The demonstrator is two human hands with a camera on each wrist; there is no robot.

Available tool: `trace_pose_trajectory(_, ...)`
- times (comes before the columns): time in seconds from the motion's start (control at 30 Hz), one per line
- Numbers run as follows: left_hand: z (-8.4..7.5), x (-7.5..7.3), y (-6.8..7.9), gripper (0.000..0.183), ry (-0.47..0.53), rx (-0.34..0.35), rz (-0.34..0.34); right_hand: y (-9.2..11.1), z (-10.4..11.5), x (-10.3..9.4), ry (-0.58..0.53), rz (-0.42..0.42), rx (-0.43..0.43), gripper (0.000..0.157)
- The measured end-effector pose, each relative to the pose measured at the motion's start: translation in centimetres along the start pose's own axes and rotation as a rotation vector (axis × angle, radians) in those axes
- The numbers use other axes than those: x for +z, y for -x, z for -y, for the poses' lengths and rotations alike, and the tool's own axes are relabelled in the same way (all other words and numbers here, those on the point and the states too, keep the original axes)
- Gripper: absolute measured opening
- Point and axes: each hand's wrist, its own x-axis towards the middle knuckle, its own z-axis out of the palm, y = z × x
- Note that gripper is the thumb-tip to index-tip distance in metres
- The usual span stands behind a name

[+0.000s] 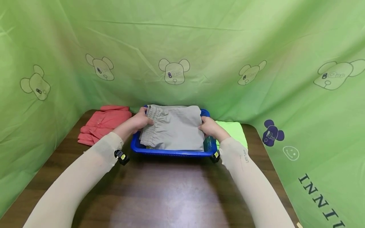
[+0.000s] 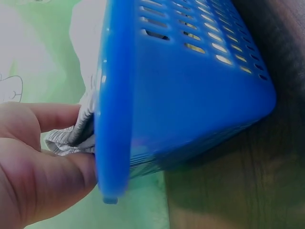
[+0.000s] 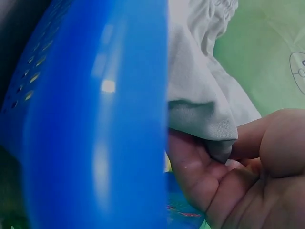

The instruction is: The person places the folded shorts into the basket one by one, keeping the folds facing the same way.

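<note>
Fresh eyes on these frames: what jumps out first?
Mid-scene, the bright blue basket on the brown table, with a gray garment over it, pinched at opposite sides by the left hand and right hand. Next, the folded red clothing to the left and neon-green cloth to the right.

Passage free over near tabletop; red garment, green cloth crowd blue basket.

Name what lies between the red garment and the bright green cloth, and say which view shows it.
The blue basket, the grey garment, and the left hand and right hand holding that garment; the head view shows this.
</note>
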Motion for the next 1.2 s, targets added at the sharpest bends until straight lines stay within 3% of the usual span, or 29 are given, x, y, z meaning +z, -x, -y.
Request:
trace_pose_trajectory(0.1, -0.2, 0.0, 0.1, 0.087, -0.019, 0.000, -0.010, 0.1, 0.4, 0.0, 0.040, 0.003, 0.008, 0.011)
trace_pose_trajectory(0.2, -0.3, 0.1, 0.1, 0.088, -0.016, -0.011, -0.009, 0.1, 0.6, -0.1, 0.121, -0.003, 0.008, 0.033)
trace_pose_trajectory(0.27, -0.3, 0.2, 0.0, 0.089, -0.020, -0.017, -0.008, 0.0, 0.5, 0.0, 0.170, -0.010, 0.002, 0.040)
trace_pose_trajectory(0.43, -0.4, 0.5, -0.1, 0.091, -0.069, 0.004, -0.018, -0.1, 0.7, 0.1, 0.306, -0.030, -0.039, 0.018)
trace_pose_trajectory(0.63, -0.3, 0.6, -0.3, 0.092, -0.164, -0.004, -0.002, -0.2, 1.3, 0.7, 0.480, -0.008, -0.038, 0.012)
trace_pose_trajectory(0.83, -0.5, 0.8, -0.1, 0.096, -0.235, -0.003, -0.011, -0.4, 1.6, 1.2, 0.523, -0.004, -0.011, 0.018)
trace_pose_trajectory(1.03, -1.0, 1.2, 0.1, 0.099, -0.425, 0.024, -0.064, -0.8, 1.4, 1.5, 0.572, 0.010, 0.023, 0.014)
trace_pose_trajectory(1.2, -1.0, 1.4, 0.0, 0.097, -0.519, 0.024, -0.079, -0.7, 1.4, 1.5, 0.568, 0.049, 0.026, 0.013)
